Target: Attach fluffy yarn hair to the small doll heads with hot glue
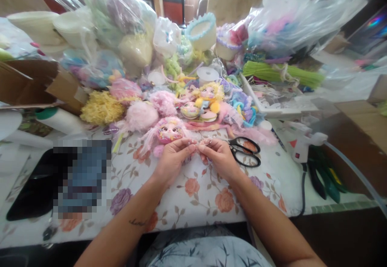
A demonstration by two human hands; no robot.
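Note:
My left hand and my right hand meet at the fingertips above the flowered tablecloth. Each pinches with thumb and forefinger, and something small and glinting seems to lie between them, too small to name. Just beyond my left hand lies a pink doll head with fluffy pink hair. Black-handled scissors lie right beside my right hand, their blades partly hidden behind it.
Behind are yellow yarn, a pink pompom, doll pieces and a ribbon spool. A glue gun and green-handled pliers sit right. A black tablet lies left, near a cardboard box.

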